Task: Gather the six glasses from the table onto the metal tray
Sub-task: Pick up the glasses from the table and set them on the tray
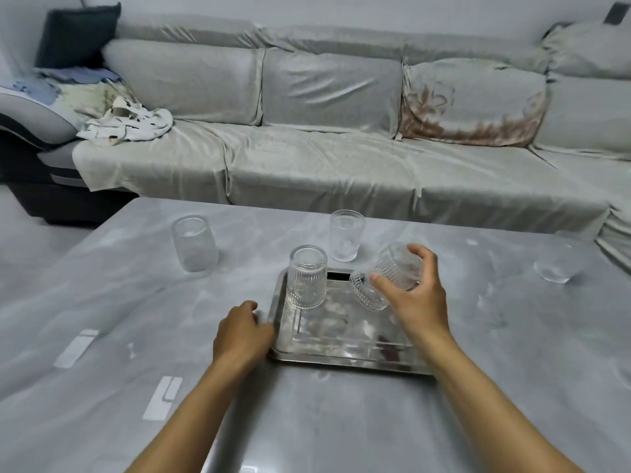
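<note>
A metal tray (341, 339) lies on the grey table in front of me. One ribbed glass (306, 278) stands at its far left corner. My right hand (415, 295) grips a ribbed glass (382, 278) tilted over the tray's far right part, apparently stacked with a second one. My left hand (242, 332) rests curled against the tray's left rim. On the table stand a tall patterned glass (345, 235) just beyond the tray, a rounded glass (194, 243) at the far left, and a low glass (555, 264) at the far right.
A grey-covered sofa (341, 148) runs along the far edge of the table (119, 319), with crumpled cloth (129, 124) on its left seat. White rectangles of light reflect on the table's near left.
</note>
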A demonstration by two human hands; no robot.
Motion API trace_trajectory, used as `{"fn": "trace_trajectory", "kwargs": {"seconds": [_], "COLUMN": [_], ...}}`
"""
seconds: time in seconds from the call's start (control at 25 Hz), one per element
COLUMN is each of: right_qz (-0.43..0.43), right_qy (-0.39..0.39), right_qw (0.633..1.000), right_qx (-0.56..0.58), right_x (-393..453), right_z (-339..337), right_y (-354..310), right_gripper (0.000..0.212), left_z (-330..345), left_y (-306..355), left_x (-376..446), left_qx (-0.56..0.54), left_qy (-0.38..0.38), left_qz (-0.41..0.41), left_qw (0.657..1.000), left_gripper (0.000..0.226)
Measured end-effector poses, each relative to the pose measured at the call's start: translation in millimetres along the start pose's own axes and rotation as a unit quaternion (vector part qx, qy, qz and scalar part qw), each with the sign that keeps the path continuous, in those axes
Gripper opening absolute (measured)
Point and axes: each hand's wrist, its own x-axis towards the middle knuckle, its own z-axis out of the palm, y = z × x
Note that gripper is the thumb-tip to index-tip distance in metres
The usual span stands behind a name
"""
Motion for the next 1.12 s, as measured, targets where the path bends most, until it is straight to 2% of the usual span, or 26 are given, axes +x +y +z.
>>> {"fn": "trace_trajectory", "kwargs": {"seconds": [0.12,0.24,0.56,0.76,0.84,0.96,1.04,1.12], "right_qz": [-0.073,-0.107,-0.152,-0.126,-0.117,-0.167,-0.178,-0.164], "right_qy": [-0.047,-0.074,-0.083,-0.112,-0.092,-0.05,-0.088,-0.172], "right_qw": [0.984,0.969,0.958,0.959,0.972,0.976,0.973,0.965], "right_qx": [-0.157,-0.211,-0.227,-0.226,-0.183,-0.126,-0.12,-0.113], "right_x": [19.7,24.8,27.6,26.0,11.5,-40.5,-77.5,-102.0], "right_z": [24.7,48.2,66.7,64.8,57.1,45.0,39.4,37.0], "right_y": [13.0,29.6,42.2,38.3,29.4,22.1,18.7,9.3], "right_gripper": [0.07,0.07,0.075,0.083,0.091,0.076,0.058,0.042], "left_z": [3.5,6.1,15.8,17.3,15.6,9.2,0.5,-14.7], "left_y": [-4.6,-6.0,-14.6,-14.4,-12.8,-9.0,-6.3,-8.9], "left_x": [5.9,11.2,24.3,25.3,23.6,18.1,13.7,13.4], "left_qx": [-0.017,-0.019,-0.045,-0.04,-0.045,-0.085,-0.137,-0.175], "left_qy": [-0.01,-0.014,-0.013,-0.01,-0.017,0.0,0.044,0.109], "left_qz": [0.007,0.007,0.01,0.018,0.015,0.004,-0.009,-0.007], "left_qw": [1.0,1.0,0.999,0.999,0.999,0.996,0.99,0.978], "left_gripper": [0.021,0.019,0.024,0.023,0.029,0.039,0.04,0.038]}}
